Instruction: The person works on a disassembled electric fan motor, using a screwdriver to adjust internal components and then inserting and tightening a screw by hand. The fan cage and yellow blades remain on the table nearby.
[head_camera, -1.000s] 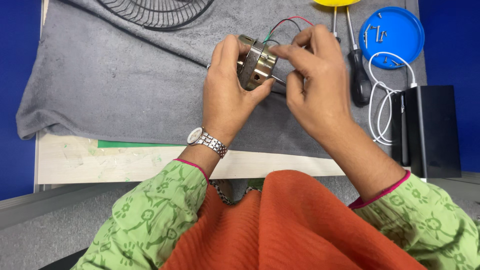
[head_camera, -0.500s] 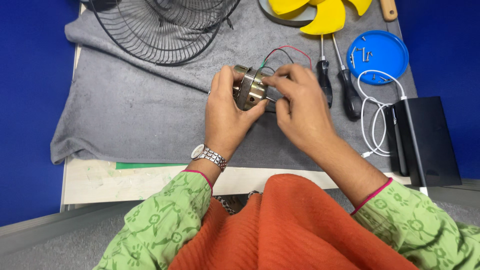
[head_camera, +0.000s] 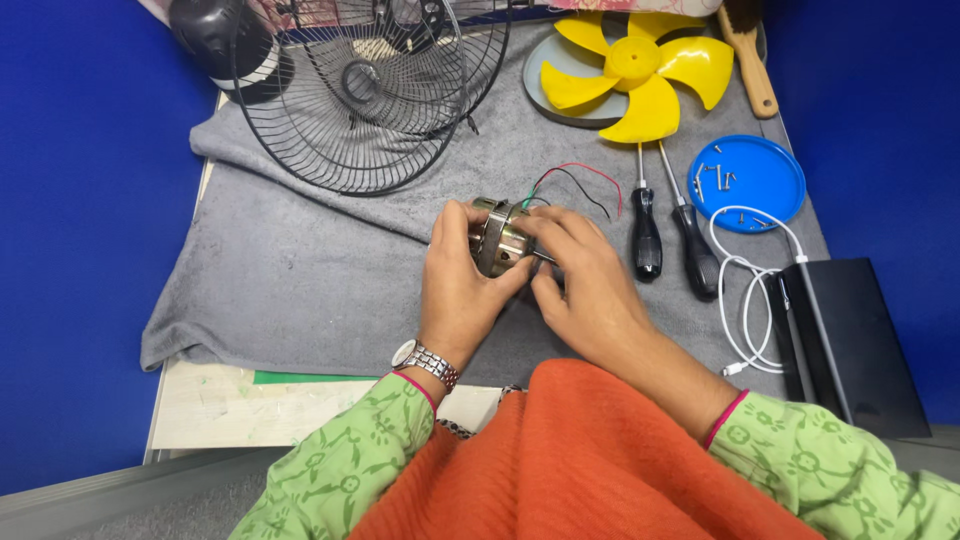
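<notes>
Grey towel (head_camera: 300, 280) over the surface, both hands grasping a small metal motor (head_camera: 498, 240) at centre.
Left hand (head_camera: 460, 290) and right hand (head_camera: 585, 285) cover most of it; wire fan guard (head_camera: 350, 100) at eleven o'clock, yellow fan blade (head_camera: 635, 80) at one, two screwdrivers (head_camera: 670, 235) at three.

No package, printed label, sign or lit screen shows anywhere near the hands; the one thing that comes close is a black box (head_camera: 855, 345) — flat, oblong, plain-faced — lying well to the right of the right hand (head_camera: 590, 285), at the edge of the grey towel (head_camera: 300, 280); its top bears no marking that can be made out, and whether it has a screen cannot be told; nothing beside the left hand (head_camera: 460, 285) carries a label either.
</notes>
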